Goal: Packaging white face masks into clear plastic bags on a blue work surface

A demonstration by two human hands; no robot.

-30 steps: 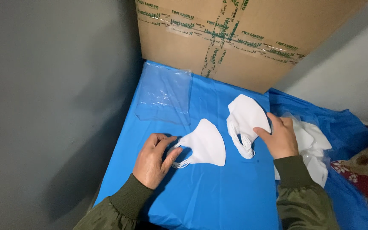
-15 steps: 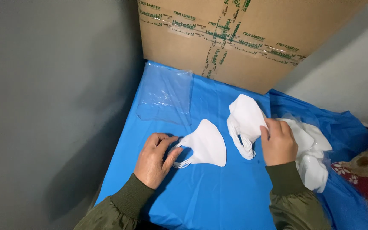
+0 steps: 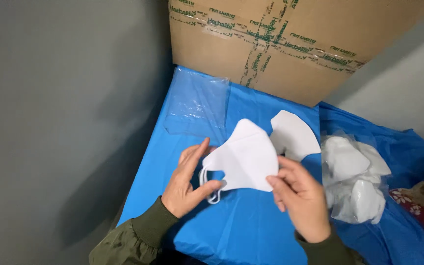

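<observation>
A folded white face mask [image 3: 245, 158] is lifted a little above the blue plastic sheet [image 3: 251, 230]. My left hand [image 3: 187, 184] grips its left end near the ear loop, thumb underneath. My right hand [image 3: 300, 196] pinches its lower right corner. A second white mask [image 3: 295, 136] lies flat on the sheet just behind and to the right.
A clear bag of several white masks [image 3: 354, 181] sits at the right. An empty clear plastic bag [image 3: 195, 105] lies at the back left. A taped cardboard box [image 3: 280, 44] stands behind. A grey wall [image 3: 65, 122] bounds the left side.
My right hand left the mask it rested on and came across to the left mask. Both hands have lifted that mask off the sheet.
</observation>
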